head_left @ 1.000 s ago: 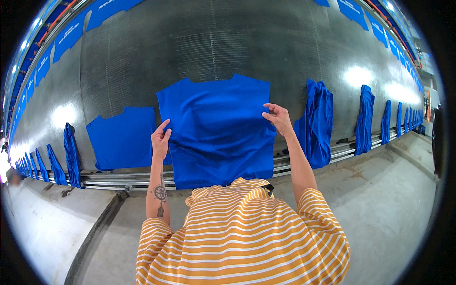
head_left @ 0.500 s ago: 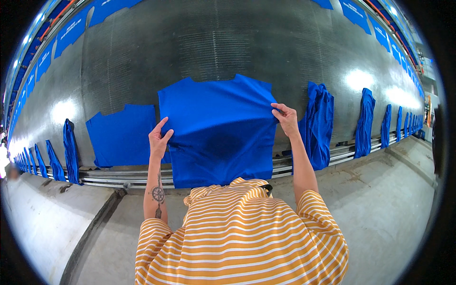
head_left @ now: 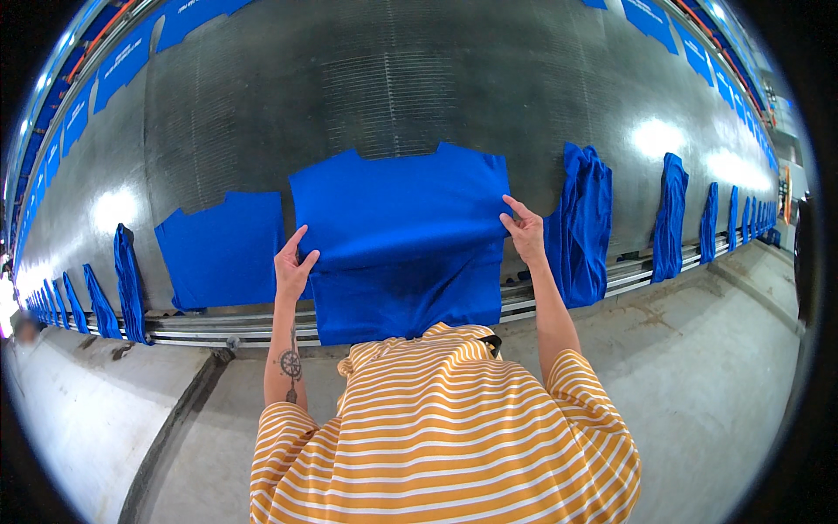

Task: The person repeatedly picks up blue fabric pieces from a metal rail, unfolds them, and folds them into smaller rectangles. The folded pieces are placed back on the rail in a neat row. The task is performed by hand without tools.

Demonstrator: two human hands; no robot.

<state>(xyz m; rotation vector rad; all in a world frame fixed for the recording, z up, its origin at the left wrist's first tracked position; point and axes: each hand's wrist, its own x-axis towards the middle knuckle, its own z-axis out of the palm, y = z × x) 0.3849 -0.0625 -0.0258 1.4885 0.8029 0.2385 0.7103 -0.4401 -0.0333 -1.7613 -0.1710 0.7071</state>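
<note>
A blue cut fabric panel (head_left: 401, 205), shaped like a shirt body with a neck notch at the far edge, lies spread in front of me on the dark table (head_left: 384, 96). My left hand (head_left: 293, 264) grips its left side edge between thumb and fingers. On the opposite edge, my right hand (head_left: 525, 234) does the same a little higher up. The upper part looks smooth and taut, with a soft bulge across the middle. Below it the cloth is darker and wrinkled, draping over the metal rails toward my body.
Another flat blue panel (head_left: 223, 249) lies to the left. Bunched blue cloth (head_left: 583, 227) hangs over the edge at right, with several narrower bundles (head_left: 670, 218) beyond. Printed blue panels (head_left: 129, 65) line the far side. Metal rails (head_left: 209, 330) border the table above a concrete floor (head_left: 690, 375).
The panel's upper part has become smoother, its diagonal creases giving way to one crosswise bulge. Both hands have shifted slightly toward me, staying at the side edges.
</note>
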